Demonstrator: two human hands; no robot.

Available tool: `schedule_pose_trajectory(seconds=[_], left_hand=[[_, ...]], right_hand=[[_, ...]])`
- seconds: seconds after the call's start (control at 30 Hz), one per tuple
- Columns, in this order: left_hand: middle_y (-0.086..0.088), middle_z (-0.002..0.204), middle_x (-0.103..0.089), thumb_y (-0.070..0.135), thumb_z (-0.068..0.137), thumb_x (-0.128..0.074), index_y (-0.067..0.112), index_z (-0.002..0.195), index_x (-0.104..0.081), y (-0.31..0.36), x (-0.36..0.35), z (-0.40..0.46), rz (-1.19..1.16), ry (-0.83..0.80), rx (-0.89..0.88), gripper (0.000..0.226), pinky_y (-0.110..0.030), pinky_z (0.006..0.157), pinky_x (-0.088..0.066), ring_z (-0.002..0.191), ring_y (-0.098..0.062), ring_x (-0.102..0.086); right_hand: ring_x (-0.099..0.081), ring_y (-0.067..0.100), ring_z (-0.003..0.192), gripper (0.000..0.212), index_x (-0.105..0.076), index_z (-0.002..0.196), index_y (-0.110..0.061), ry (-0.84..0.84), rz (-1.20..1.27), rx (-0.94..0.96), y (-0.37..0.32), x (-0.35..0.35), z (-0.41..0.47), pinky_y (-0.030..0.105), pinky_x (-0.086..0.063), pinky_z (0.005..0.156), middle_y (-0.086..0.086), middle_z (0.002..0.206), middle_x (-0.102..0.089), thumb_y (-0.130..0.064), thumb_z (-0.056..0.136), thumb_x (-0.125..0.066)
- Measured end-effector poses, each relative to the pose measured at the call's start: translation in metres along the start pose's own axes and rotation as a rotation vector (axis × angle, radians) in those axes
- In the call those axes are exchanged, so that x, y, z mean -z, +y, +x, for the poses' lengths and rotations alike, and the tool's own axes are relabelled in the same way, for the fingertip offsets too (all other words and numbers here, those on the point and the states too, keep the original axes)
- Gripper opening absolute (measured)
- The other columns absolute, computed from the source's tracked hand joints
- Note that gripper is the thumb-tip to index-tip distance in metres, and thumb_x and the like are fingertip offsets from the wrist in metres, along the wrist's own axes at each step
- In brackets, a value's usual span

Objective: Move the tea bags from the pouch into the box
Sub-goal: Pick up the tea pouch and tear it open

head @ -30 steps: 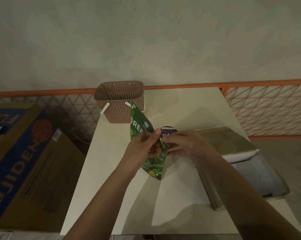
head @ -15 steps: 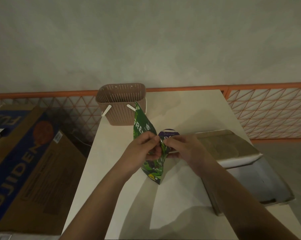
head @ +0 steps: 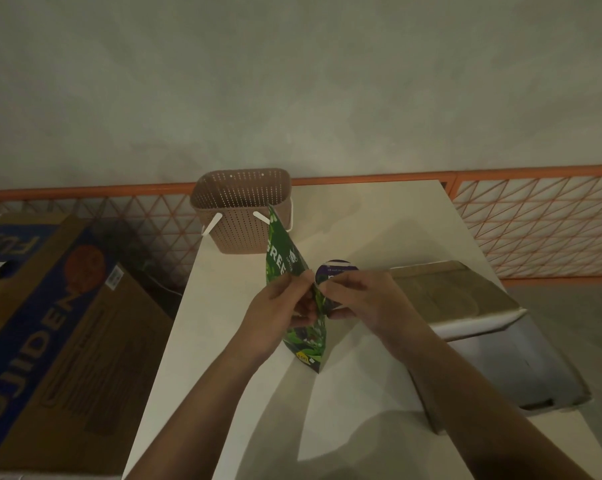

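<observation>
Since the earlier frame almost nothing moved: I keep both hands at the pouch (head: 294,292), which stands on the table (head: 362,216) just left of the open box (head: 500,341). My left hand (head: 279,317) and right hand (head: 362,299) each pinch one side of its edge. I see no tea bags yet. If I pull too unevenly, the pouch may tear or tip over.

Grey wall (head: 292,81), orange lattice fence (head: 535,216), white table (head: 362,209)
</observation>
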State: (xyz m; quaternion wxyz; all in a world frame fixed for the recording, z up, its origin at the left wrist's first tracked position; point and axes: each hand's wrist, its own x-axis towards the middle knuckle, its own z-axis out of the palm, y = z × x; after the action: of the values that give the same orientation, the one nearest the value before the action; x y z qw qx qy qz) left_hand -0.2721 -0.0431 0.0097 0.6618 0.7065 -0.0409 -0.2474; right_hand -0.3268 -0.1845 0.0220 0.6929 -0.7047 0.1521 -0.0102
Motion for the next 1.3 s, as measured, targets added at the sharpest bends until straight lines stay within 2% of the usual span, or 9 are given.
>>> schedule_pose_trajectory(seconds=[0.13,0.3,0.5,0.73,0.87,0.97,1.07,1.2,1.3], left_hand=[[-0.008,0.073,-0.063,0.023,0.102,-0.054,0.004,0.089,-0.061,0.001,0.002,0.0,0.061,-0.062,-0.028,0.024,-0.027,0.07,-0.062,0.063,-0.009,-0.066],[-0.008,0.072,-0.061,0.018,0.104,-0.05,0.008,0.082,-0.057,0.005,0.004,0.0,0.085,-0.104,-0.024,0.025,-0.034,0.075,-0.062,0.066,-0.011,-0.065],[-0.01,0.073,-0.061,0.01,0.102,-0.051,-0.005,0.089,-0.059,0.003,-0.001,0.003,0.093,-0.025,-0.035,0.022,-0.03,0.065,-0.063,0.068,-0.016,-0.062],[-0.001,0.064,-0.064,0.007,0.101,-0.052,0.003,0.079,-0.057,-0.002,-0.005,-0.001,-0.002,-0.019,-0.083,0.024,-0.027,0.066,-0.061,0.064,-0.009,-0.065],[-0.007,0.069,-0.064,0.007,0.101,-0.052,0.0,0.085,-0.059,0.0,-0.006,0.0,-0.041,-0.039,-0.071,0.02,-0.028,0.066,-0.061,0.066,-0.011,-0.066],[-0.009,0.072,-0.064,0.009,0.102,-0.052,0.001,0.086,-0.06,0.002,-0.004,0.0,-0.036,-0.053,-0.066,0.02,-0.027,0.065,-0.061,0.068,-0.011,-0.067],[-0.007,0.069,-0.062,0.012,0.101,-0.053,0.002,0.083,-0.058,0.003,-0.001,0.003,-0.046,-0.072,-0.064,0.021,-0.03,0.068,-0.062,0.067,-0.012,-0.064],[-0.004,0.067,-0.059,0.01,0.103,-0.05,0.005,0.08,-0.055,-0.003,0.0,0.005,0.006,-0.088,-0.091,0.024,-0.027,0.07,-0.06,0.067,-0.012,-0.06],[-0.003,0.067,-0.059,0.009,0.103,-0.049,0.006,0.079,-0.055,-0.007,0.001,0.005,0.025,-0.089,-0.106,0.026,-0.023,0.068,-0.057,0.067,-0.011,-0.059]], right_hand=[[-0.07,0.011,0.067,0.015,-0.075,0.08,-0.015,0.023,-0.009,0.006,0.001,0.0,0.001,0.025,-0.059,0.069,0.0,0.07,-0.074,-0.009,0.089,-0.065],[-0.07,0.013,0.07,0.016,-0.076,0.079,-0.016,0.029,-0.046,0.028,0.005,-0.001,0.002,0.032,-0.06,0.077,0.002,0.072,-0.074,-0.01,0.089,-0.066],[-0.069,0.014,0.067,0.02,-0.076,0.074,-0.018,0.042,-0.116,0.065,0.005,-0.001,0.003,0.033,-0.061,0.076,0.001,0.069,-0.073,-0.008,0.088,-0.065],[-0.065,0.014,0.064,0.027,-0.072,0.067,-0.019,0.093,-0.06,-0.001,0.013,-0.005,0.003,0.037,-0.06,0.074,-0.003,0.062,-0.068,-0.006,0.088,-0.061],[-0.072,0.016,0.078,0.01,-0.074,0.092,-0.017,0.055,-0.084,0.045,0.014,0.0,0.005,0.035,-0.061,0.073,-0.003,0.08,-0.075,-0.012,0.087,-0.066],[-0.074,0.02,0.081,0.011,-0.076,0.089,-0.026,0.009,-0.063,0.058,0.011,0.003,0.005,0.036,-0.061,0.075,0.002,0.083,-0.076,-0.017,0.085,-0.072],[-0.074,0.024,0.084,0.01,-0.078,0.09,-0.022,-0.021,0.049,-0.033,0.01,0.006,0.006,0.041,-0.06,0.079,0.008,0.085,-0.076,-0.017,0.085,-0.071],[-0.074,0.023,0.078,0.01,-0.079,0.09,-0.016,-0.049,0.089,-0.112,0.009,0.01,0.007,0.036,-0.06,0.077,0.01,0.083,-0.076,-0.012,0.085,-0.071],[-0.072,0.019,0.072,0.013,-0.079,0.085,-0.018,-0.02,0.041,-0.055,0.008,0.009,0.007,0.032,-0.06,0.073,0.009,0.078,-0.076,-0.007,0.084,-0.072]])
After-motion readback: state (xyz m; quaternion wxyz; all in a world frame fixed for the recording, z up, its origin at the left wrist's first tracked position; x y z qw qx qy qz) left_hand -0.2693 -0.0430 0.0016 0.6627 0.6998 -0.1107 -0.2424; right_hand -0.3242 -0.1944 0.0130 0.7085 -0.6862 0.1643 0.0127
